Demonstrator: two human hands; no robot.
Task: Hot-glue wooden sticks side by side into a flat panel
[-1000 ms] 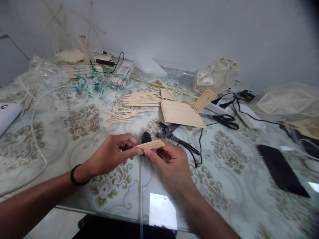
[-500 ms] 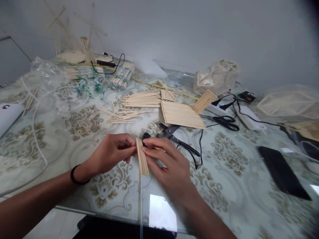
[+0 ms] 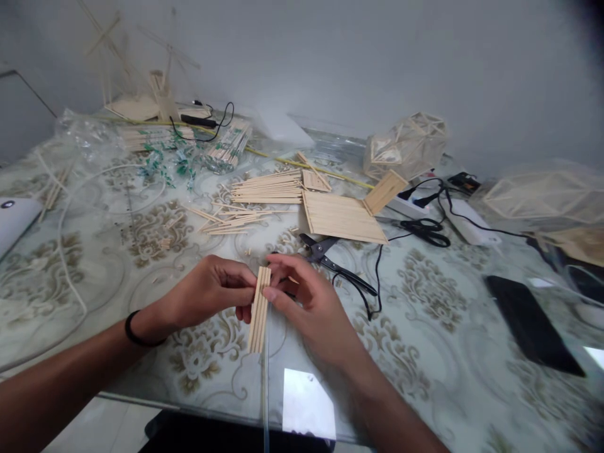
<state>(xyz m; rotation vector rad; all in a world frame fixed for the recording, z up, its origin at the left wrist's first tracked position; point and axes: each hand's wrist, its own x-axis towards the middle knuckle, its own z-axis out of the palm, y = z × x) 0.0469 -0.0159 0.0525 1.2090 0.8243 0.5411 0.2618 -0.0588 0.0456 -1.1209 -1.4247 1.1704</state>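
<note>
**On the glass table's near edge, two hands share one stick strip**

Across the patterned glass table [image 3: 425,352] it's crowded. Far back, a flat panel of sticks [image 3: 342,217] lies beside a loose stick pile [image 3: 268,187], with more stray sticks scattered just to the left of it. Black cutters [image 3: 344,272] sit just beyond the right hand, handles trailing off to the right, the nose tucked behind the fingers. Further right are black scissors [image 3: 425,229], tangled with a dark cable, and a black phone [image 3: 531,324] lies well apart near the right edge. A faceted stick frame [image 3: 406,148] stands at the back by the wall, and a white cable loop [image 3: 66,251] curves over the left side. Nothing lies between the camera and the hands; the view of them is open.

Now the hands. The stick strip [image 3: 259,308], several sticks side by side, is up off the table between the two hands, running almost straight toward the camera, its far end at the fingers and its near end free. The left hand [image 3: 207,296], black wristband [image 3: 133,328] on the wrist, is curled closed, thumb and fingertips pinching the strip's left edge near the top. The right hand [image 3: 306,302] is looser, fingers half extended, but thumb and forefinger clamp the same upper part from the right edge. Both grip it, facing each other.
</note>
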